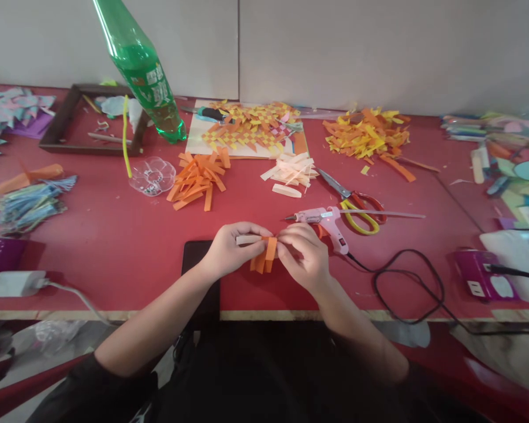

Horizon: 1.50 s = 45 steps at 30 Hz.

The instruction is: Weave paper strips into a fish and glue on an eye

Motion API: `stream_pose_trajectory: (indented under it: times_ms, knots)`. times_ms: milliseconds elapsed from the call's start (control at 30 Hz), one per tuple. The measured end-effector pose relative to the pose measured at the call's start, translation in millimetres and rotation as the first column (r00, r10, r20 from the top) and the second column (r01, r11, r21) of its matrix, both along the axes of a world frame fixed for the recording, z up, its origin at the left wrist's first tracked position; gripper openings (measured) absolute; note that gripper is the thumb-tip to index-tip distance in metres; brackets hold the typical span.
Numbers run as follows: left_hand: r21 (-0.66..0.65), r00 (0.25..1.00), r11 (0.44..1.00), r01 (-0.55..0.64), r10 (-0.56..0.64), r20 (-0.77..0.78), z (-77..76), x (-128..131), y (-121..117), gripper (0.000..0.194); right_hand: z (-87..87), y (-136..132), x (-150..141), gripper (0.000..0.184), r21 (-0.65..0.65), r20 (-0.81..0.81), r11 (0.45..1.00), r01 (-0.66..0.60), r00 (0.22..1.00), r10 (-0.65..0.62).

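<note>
Near the table's front edge, both my hands pinch one small piece of work made of orange paper strips (270,252) hung side by side on a pale strip (248,239). My left hand (234,249) closes on it from the left, thumb and fingers on the pale strip. From the right, my right hand (305,252) has its fingertips pressed at the edge of the orange strips. Just beyond my right hand lies a pink hot glue gun (328,222) with a glue stick in its back. Scissors (357,205) with red and yellow handles lie behind it.
Orange strips (200,179) and pale strips (293,171) lie in piles ahead. Farther back are woven yellow-orange pieces (247,129), a green bottle (147,82), a dark frame (66,123) and a clear dish (153,176). A black cord (405,252) loops at right; a dark phone-like slab (198,255) lies left.
</note>
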<state>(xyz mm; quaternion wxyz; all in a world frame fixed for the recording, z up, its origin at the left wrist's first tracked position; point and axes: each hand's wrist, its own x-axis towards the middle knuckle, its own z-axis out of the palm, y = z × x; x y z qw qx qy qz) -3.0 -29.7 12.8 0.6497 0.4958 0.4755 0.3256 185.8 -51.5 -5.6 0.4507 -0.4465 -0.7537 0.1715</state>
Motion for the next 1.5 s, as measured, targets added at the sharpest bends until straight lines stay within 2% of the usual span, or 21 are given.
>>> stream_pose_trajectory:
  times_ms: [267,467,633,900,1100,1367,1500]
  knots:
    - [-0.005,0.998,0.999,0.054,-0.054,0.018,-5.0,0,-2,0.019,-2.8,0,1,0.012,-0.018,-0.015,1.000,-0.022,1.000,0.022]
    - [0.037,0.996,0.997,0.075,-0.076,0.053,-2.7,1,-2,0.025,1.2,-1,-1,0.010,-0.035,-0.047,0.999,-0.022,0.999,0.020]
    - [0.045,0.989,0.992,0.115,-0.118,0.085,-2.6,1,-3,0.023,2.9,-2,-2,0.015,-0.070,-0.063,0.997,-0.022,0.998,0.018]
    - [0.057,0.987,0.995,0.081,-0.088,0.136,-9.6,-1,0,0.040,8.0,-2,-2,0.008,-0.109,-0.066,0.990,-0.095,0.994,0.088]
    - [0.050,0.983,0.991,0.127,-0.132,0.129,-6.3,0,-1,0.038,6.7,-1,-1,0.009,-0.145,-0.103,0.983,-0.113,0.990,0.098]
    - [0.058,0.972,0.977,0.207,-0.212,0.106,-6.0,-1,-4,0.032,4.3,-3,0,0.019,-0.147,-0.155,0.988,-0.036,0.988,0.013]
    - [0.061,0.973,0.980,0.190,-0.196,0.119,-5.9,-2,-2,0.029,6.3,-2,2,0.016,-0.140,-0.166,0.989,-0.057,0.986,0.034]
